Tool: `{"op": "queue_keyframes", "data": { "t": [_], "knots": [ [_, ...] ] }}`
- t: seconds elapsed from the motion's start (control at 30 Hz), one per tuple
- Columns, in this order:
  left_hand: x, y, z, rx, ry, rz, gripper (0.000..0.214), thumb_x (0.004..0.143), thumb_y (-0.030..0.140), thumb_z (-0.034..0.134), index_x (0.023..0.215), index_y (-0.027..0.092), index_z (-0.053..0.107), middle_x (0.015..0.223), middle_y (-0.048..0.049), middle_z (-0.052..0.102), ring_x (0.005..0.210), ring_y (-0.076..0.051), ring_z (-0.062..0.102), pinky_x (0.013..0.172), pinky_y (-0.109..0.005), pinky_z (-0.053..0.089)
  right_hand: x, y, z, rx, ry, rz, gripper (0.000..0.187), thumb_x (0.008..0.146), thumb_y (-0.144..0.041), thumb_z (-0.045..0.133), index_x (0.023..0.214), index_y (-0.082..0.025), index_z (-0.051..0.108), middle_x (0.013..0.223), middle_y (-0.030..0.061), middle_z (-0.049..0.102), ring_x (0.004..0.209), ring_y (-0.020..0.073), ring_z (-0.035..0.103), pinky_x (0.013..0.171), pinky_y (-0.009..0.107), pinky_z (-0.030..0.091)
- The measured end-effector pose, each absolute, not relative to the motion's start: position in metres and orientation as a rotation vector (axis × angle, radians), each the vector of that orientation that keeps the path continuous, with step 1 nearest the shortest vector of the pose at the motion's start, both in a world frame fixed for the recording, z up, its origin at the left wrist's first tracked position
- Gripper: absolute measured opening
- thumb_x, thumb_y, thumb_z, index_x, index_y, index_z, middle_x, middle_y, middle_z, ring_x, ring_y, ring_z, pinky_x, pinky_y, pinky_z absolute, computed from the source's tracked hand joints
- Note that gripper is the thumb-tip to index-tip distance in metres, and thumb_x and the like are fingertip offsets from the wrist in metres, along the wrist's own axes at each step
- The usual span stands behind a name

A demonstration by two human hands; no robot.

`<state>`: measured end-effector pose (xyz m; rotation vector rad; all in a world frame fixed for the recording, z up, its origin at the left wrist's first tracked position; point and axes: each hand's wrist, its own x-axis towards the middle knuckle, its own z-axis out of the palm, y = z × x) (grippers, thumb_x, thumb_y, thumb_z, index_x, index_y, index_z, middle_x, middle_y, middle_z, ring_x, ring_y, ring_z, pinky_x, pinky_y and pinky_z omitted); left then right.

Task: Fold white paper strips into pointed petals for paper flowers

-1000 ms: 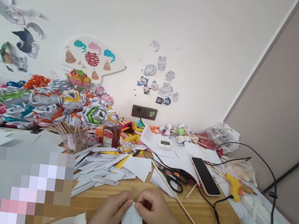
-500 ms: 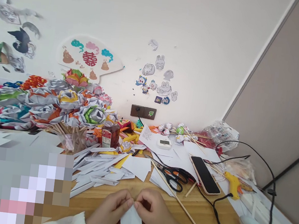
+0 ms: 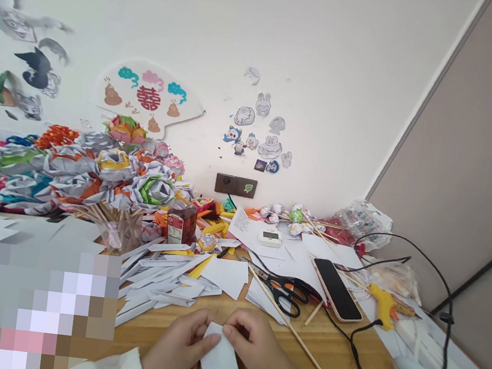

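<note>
At the bottom centre, both of my hands pinch a folded white paper piece point(image 3: 220, 364) just above the wooden table point(image 3: 334, 348). My left hand point(image 3: 178, 348) grips its left edge with curled fingers. My right hand point(image 3: 256, 351) pinches the top right corner, thumb and forefinger pressed together. The paper's top is a blunt point between my fingertips. White sleeves cover both wrists.
A heap of folded white paper strips point(image 3: 164, 282) lies just beyond my hands. Black scissors point(image 3: 287, 293), a wooden skewer point(image 3: 286, 319), a phone point(image 3: 337, 289), a yellow glue gun point(image 3: 386, 304) and black cables point(image 3: 356, 345) sit to the right. Paper flowers point(image 3: 96, 173) fill the left rear.
The paper has turned and widened between my fingers, its top now tilted to the right. My hands have stayed in the same spot.
</note>
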<state>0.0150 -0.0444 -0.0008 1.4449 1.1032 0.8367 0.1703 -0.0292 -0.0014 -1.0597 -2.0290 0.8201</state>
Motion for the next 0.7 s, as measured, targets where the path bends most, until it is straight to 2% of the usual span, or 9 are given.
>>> {"op": "queue_keyframes", "data": {
  "t": [0.2, 0.37, 0.5, 0.6, 0.7],
  "knots": [
    [0.012, -0.036, -0.004, 1.224, 1.07, 1.002, 0.03, 0.065, 0.044, 0.057, 0.059, 0.021, 0.039, 0.039, 0.007, 0.053, 0.033, -0.01, 0.048, 0.035, -0.019, 0.033, 0.175, -0.026, -0.003, -0.962, -1.908, 1.0, 0.015, 0.08, -0.026, 0.046, 0.075, -0.015, 0.055, 0.066, -0.0006, 0.052, 0.061, 0.0116, 0.046, 0.054, 0.021, 0.035],
    [0.002, -0.026, -0.009, 1.077, 1.052, 1.15, 0.031, 0.061, 0.042, 0.063, 0.059, 0.02, 0.041, 0.045, 0.0059, 0.058, 0.042, -0.012, 0.054, 0.041, -0.021, 0.04, 0.18, -0.017, -0.01, -0.879, -1.723, 1.3, 0.023, 0.078, -0.037, 0.049, 0.085, -0.015, 0.054, 0.069, 0.0003, 0.054, 0.061, 0.0121, 0.049, 0.054, 0.021, 0.038],
    [0.002, -0.028, -0.004, 1.023, 1.045, 1.158, 0.034, 0.057, 0.042, 0.066, 0.056, 0.019, 0.041, 0.045, 0.0077, 0.055, 0.044, -0.011, 0.053, 0.042, -0.021, 0.042, 0.182, -0.013, -0.012, -0.865, -1.593, 1.476, 0.028, 0.075, -0.042, 0.052, 0.082, -0.015, 0.054, 0.063, -0.0013, 0.053, 0.052, 0.0102, 0.048, 0.045, 0.019, 0.037],
    [0.005, -0.032, 0.0, 1.122, 1.068, 1.099, 0.035, 0.059, 0.044, 0.063, 0.054, 0.019, 0.04, 0.043, 0.0078, 0.053, 0.039, -0.009, 0.051, 0.04, -0.019, 0.039, 0.183, -0.013, -0.011, -0.923, -1.593, 1.4, 0.024, 0.074, -0.039, 0.054, 0.078, -0.015, 0.054, 0.06, -0.0023, 0.052, 0.051, 0.0097, 0.048, 0.046, 0.019, 0.038],
    [0.006, -0.034, 0.003, 1.195, 1.088, 1.038, 0.033, 0.063, 0.048, 0.058, 0.062, 0.018, 0.045, 0.04, 0.0075, 0.053, 0.035, -0.009, 0.049, 0.037, -0.019, 0.037, 0.184, -0.013, -0.008, -0.969, -1.627, 1.352, 0.023, 0.074, -0.037, 0.054, 0.076, -0.015, 0.055, 0.058, -0.0027, 0.051, 0.05, 0.0098, 0.049, 0.046, 0.019, 0.038]
  ]
}}
